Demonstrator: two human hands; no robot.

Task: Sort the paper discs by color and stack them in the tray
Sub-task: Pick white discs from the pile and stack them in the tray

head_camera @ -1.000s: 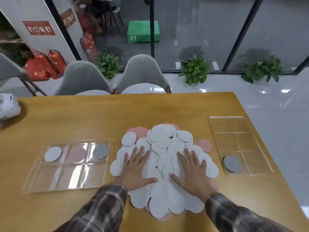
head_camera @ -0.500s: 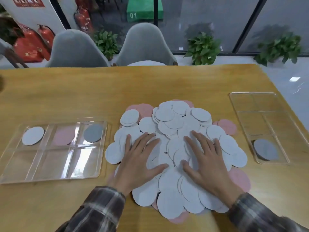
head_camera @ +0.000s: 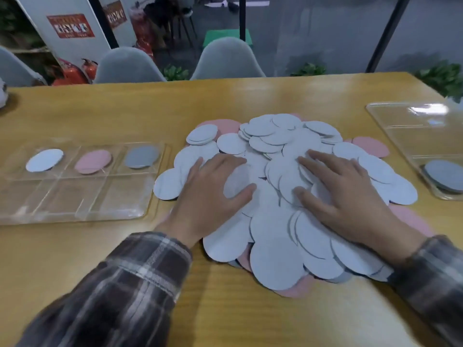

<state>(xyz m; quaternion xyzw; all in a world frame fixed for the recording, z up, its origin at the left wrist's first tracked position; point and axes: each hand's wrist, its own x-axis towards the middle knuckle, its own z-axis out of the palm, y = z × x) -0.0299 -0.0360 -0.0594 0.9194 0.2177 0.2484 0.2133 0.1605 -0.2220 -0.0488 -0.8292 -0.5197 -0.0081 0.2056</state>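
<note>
A big heap of paper discs [head_camera: 275,246], mostly white with pink ones [head_camera: 370,146] poking out at the edges, covers the middle of the wooden table. My left hand [head_camera: 210,196] lies flat on the heap's left side, fingers spread. My right hand [head_camera: 343,199] lies flat on its right side. A clear tray [head_camera: 75,211] at the left holds a white disc [head_camera: 44,160], a pink disc [head_camera: 93,161] and a grey disc [head_camera: 141,156] in its three far compartments. A second clear tray [head_camera: 400,126] at the right holds a grey disc [head_camera: 444,175].
The wooden table [head_camera: 125,111] has bare surface beyond the heap and in front of it. Grey chairs [head_camera: 225,61] stand at the far edge. A white object [head_camera: 2,95] sits at the far left edge.
The view has dropped closer to the table. Both hands stay flat on the heap, having slid slightly toward its middle, and the discs beneath them have shifted a little.
</note>
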